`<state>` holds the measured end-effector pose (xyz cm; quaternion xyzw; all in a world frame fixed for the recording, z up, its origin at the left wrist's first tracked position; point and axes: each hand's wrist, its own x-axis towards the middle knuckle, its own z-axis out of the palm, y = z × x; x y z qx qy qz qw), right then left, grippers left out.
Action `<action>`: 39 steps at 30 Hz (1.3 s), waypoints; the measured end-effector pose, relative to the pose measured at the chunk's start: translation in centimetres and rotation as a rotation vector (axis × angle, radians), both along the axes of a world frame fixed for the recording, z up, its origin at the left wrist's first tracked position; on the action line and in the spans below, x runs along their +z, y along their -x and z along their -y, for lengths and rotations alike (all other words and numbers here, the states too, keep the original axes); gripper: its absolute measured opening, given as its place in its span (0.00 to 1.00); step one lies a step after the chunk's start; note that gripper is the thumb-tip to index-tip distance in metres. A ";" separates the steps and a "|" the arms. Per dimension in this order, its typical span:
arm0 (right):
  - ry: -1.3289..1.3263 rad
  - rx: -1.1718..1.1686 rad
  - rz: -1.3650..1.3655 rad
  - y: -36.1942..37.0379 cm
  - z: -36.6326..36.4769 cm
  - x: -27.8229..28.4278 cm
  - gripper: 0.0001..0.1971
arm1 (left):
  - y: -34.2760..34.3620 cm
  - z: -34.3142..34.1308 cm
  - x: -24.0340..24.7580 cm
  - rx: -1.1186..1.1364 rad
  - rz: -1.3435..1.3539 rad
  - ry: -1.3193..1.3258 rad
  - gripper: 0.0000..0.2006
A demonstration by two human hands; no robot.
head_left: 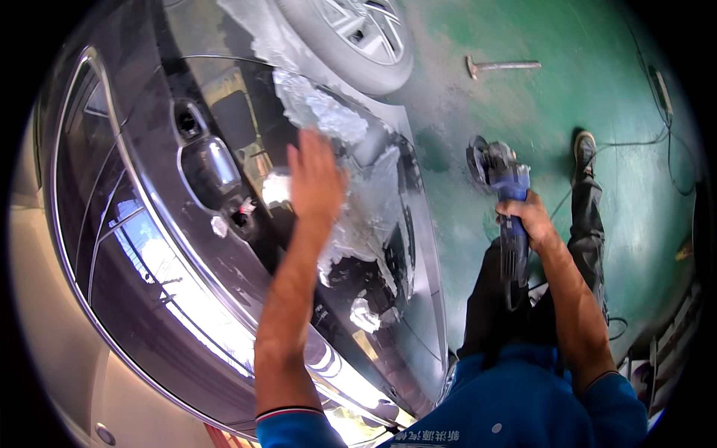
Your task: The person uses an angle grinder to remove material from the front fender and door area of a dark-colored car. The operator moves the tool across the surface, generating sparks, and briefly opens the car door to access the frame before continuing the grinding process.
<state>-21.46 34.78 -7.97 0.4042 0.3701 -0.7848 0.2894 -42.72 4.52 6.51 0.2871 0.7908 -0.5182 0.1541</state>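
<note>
Where the car's side curves across the left, dark window glass (149, 291) is edged by bright trim, and a smooth, shiny door handle (222, 160) is set in a scooped recess. Over the bodywork the left hand (317, 183) is held flat, its grip released — apparently so that the surface can be felt, though contact cannot be told through the blur. Just beside it, a grey-white patch (377, 190), ragged and matt, is spread over glossy paint. A slim-handled hammer (506, 66) is laid on the green floor (541, 112), presumably out of the way. A blue-and-black angle grinder (512, 187) is grasped round its cylindrical body by the right hand (526, 216) — held clear of the panel, probably to spare it.
</note>
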 end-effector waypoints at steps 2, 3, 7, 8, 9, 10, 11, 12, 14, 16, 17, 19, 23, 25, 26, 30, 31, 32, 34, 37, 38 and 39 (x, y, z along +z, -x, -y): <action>-0.036 0.015 0.008 -0.2 -1.1 -0.3 0.21 | 4.7 -1.6 0.7 0.011 -0.125 -0.142 0.36; -0.026 0.008 0.008 0.0 -1.7 0.0 0.22 | 6.1 -1.5 0.9 0.002 -0.166 -0.186 0.36; 0.031 -0.029 0.014 -0.3 -3.8 -0.9 0.22 | 2.0 -0.8 -0.2 -0.032 0.074 0.022 0.39; 0.027 -0.051 0.028 -0.4 -4.1 -1.1 0.22 | -0.8 -0.4 -0.6 -0.021 0.184 0.069 0.40; 0.028 -0.070 0.035 -0.4 -4.6 -1.2 0.22 | -4.3 0.6 -0.7 -0.008 0.285 0.122 0.41; 0.037 -0.090 0.030 -0.4 -5.1 -0.8 0.23 | -8.4 3.1 -1.2 0.023 0.379 0.094 0.42; 0.040 -0.093 0.025 -0.6 -5.7 -1.3 0.23 | -11.8 3.4 -0.8 -0.006 0.429 0.120 0.42; 0.045 -0.097 0.023 -1.1 -6.4 -1.9 0.23 | -14.5 4.6 -0.4 -0.020 0.508 0.081 0.42; 0.039 -0.127 0.010 -2.0 -7.4 -2.7 0.23 | -18.5 5.9 0.3 -0.064 0.626 -0.005 0.41; 0.015 -0.105 0.045 -2.0 -8.6 -2.8 0.23 | -18.4 6.7 0.1 -0.106 0.645 -0.047 0.41; 0.004 -0.090 0.060 -1.8 -9.1 -2.7 0.24 | -18.2 7.3 -0.1 -0.123 0.652 -0.069 0.42; -0.008 -0.105 0.059 -1.2 -9.3 -2.0 0.22 | -14.9 9.7 -1.2 -0.127 0.541 -0.100 0.42; -0.050 -0.047 0.052 -1.3 -8.5 -1.8 0.21 | -4.7 2.1 0.8 0.025 0.298 -0.116 0.39; -0.048 0.014 0.026 -1.2 -7.9 -1.6 0.21 | -5.8 1.9 2.0 0.008 0.284 -0.092 0.39; -0.048 0.051 0.017 -1.1 -7.6 -1.3 0.21 | -6.9 2.5 2.2 0.032 0.310 -0.125 0.39; -0.192 0.155 -0.038 -1.3 -4.6 -0.3 0.21 | -12.6 4.1 3.2 0.078 0.391 -0.079 0.39; -0.221 0.189 -0.080 -1.5 -3.8 -0.7 0.22 | -13.2 4.2 3.2 0.082 0.397 -0.027 0.39; -0.202 0.353 -0.042 0.1 -4.2 1.5 0.23 | -13.0 4.3 2.9 0.097 0.397 -0.083 0.39; -0.148 0.395 -0.086 0.2 -2.5 1.7 0.23 | -12.2 3.9 2.3 0.110 0.394 -0.182 0.38; -0.170 0.457 -0.150 0.0 0.1 2.5 0.25 | -14.3 3.7 2.0 0.219 0.405 -0.266 0.39; -0.201 0.477 -0.189 -0.4 1.4 2.3 0.25 | -15.7 3.4 1.8 0.270 0.410 -0.288 0.39; -0.233 0.497 -0.229 -0.6 2.5 2.2 0.26 | -17.5 3.0 1.9 0.377 0.429 -0.326 0.39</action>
